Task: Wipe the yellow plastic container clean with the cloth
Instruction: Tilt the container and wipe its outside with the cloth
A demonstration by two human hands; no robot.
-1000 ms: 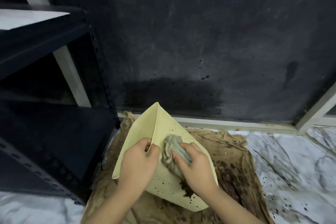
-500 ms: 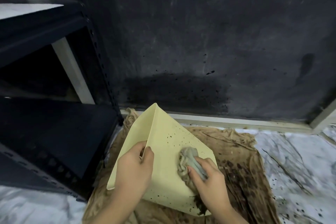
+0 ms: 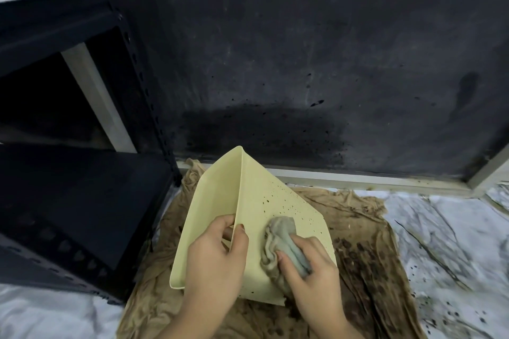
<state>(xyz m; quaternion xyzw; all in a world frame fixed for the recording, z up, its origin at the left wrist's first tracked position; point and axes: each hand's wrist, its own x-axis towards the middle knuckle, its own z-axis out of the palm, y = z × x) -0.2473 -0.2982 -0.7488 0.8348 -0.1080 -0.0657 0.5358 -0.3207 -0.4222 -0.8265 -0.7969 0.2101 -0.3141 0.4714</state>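
Observation:
A pale yellow plastic container is held tilted on edge above a brown cloth on the floor. Dark specks dot its right face. My left hand grips the container's near corner edge, thumb on the right face and fingers on the left. My right hand presses a crumpled grey-green cloth against the lower part of the speckled face. The container's lower right corner is hidden behind my right hand.
A stained brown sheet lies under the container on a marbled white floor spattered with dark dirt. A black metal shelf unit stands close on the left. A dark wall with a pale baseboard rises behind.
My right hand slid the cloth down and right across the face, then back a little to the left. The left hand kept its grip on the corner edge.

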